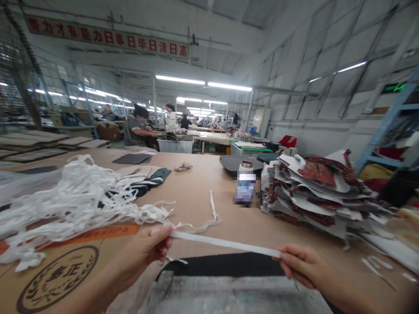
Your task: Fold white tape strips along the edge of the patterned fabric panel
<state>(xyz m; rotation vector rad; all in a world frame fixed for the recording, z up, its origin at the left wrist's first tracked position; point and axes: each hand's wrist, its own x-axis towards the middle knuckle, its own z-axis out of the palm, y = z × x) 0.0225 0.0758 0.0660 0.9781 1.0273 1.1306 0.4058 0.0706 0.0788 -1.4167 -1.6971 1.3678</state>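
Fingers of the left hand (149, 249) are pinching shut on one end of a white strap (225, 244), while the right hand (301, 266) is gripping the other end between closed fingertips, so the strap is stretching taut between them, near the front edge of the desk (196, 192). Beneath it a dark fabric piece (225, 264) is lying flat. To the left, a tangled heap of white straps (75, 196) is resting partly on printed cardboard (59, 274). Farther back, a lidded bottle (245, 183) is standing upright just beside a stack of patterned fabric pieces (321, 192) on the right.
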